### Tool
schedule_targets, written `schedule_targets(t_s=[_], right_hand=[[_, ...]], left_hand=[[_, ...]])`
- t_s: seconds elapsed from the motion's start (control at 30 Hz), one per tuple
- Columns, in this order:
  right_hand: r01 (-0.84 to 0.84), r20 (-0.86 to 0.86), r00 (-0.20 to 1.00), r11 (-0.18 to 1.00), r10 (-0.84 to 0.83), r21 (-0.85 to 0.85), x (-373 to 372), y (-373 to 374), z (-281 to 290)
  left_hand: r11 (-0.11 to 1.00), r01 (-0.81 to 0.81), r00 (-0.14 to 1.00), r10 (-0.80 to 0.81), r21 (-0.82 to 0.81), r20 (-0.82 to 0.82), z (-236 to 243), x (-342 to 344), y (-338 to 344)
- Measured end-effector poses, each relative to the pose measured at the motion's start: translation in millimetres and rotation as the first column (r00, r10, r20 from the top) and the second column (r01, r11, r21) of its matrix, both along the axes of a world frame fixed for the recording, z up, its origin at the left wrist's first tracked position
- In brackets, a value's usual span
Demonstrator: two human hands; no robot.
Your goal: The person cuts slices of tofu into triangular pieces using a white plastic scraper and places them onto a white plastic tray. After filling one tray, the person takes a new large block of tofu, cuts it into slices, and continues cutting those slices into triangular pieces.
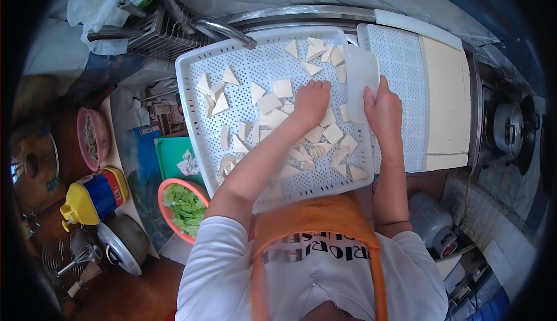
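Observation:
A large white perforated tray [194, 112] lies in front of me, scattered with pale cream triangles and squares [282, 88] that look like cut tofu. My left hand [313, 103] reaches over the middle of the tray among these pieces. Its fingers are curled together, and what they hold, if anything, is hidden. At the tray's right side my right hand [383, 109] grips a flat white plastic scraper [362, 77] by its right edge, with the thumb on its face. Several pieces lie close to the scraper's left edge.
A second perforated tray [400, 89] with a cream slab [447, 100] stands to the right. A faucet [223, 29] reaches over the tray's far edge. Left are a bowl of lettuce [184, 209], a green board [171, 155] and a yellow jug [96, 198]. A pot [508, 129] stands far right.

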State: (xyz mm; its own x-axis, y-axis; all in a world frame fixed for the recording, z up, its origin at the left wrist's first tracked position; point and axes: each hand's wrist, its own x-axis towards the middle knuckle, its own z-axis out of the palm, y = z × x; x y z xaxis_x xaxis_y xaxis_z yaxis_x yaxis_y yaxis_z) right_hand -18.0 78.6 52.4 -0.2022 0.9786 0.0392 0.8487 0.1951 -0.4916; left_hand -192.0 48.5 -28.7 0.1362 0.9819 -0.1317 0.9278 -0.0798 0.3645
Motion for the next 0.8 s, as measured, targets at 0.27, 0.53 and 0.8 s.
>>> schedule_targets(t_s=[0.27, 0.53, 0.8], right_hand=[[-0.044, 0.013, 0.999, 0.999, 0.043, 0.032, -18, -20, 30], [-0.173, 0.036, 0.985, 0.984, 0.171, 0.05, -42, -32, 37], [-0.214, 0.038, 0.977, 0.974, 0.211, 0.072, -44, -31, 34]], left_hand=[[0.766, -0.32, 0.147, 0.622, -0.558, 0.769, 7, -23, 25], [0.772, -0.269, -0.037, 0.59, -0.576, 0.807, 23, -27, 35], [0.796, -0.194, -0.032, 0.58, -0.574, 0.814, 21, -35, 39]])
